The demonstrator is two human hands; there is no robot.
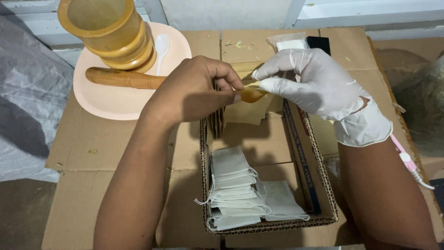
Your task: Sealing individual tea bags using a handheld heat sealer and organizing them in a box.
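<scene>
My bare left hand (196, 90) pinches a small yellowish-brown pouch (251, 94) above a shallow cardboard box (323, 194). My right hand (319, 83), in a white glove, grips the same pouch from the other side with thumb and fingers. Inside the box lies a stack of white drawstring sachets (233, 190), with several more brown pouches (245, 113) standing at its far end.
A pale pink plate (106, 99) at the far left carries a yellow mortar (108, 32), a wooden pestle (122, 78) and a white plastic spoon (162, 46). Flattened cardboard (92, 153) covers the surface. A clear packet of white sachets (289, 42) lies at the back. Grey sheeting (27, 92) hangs left.
</scene>
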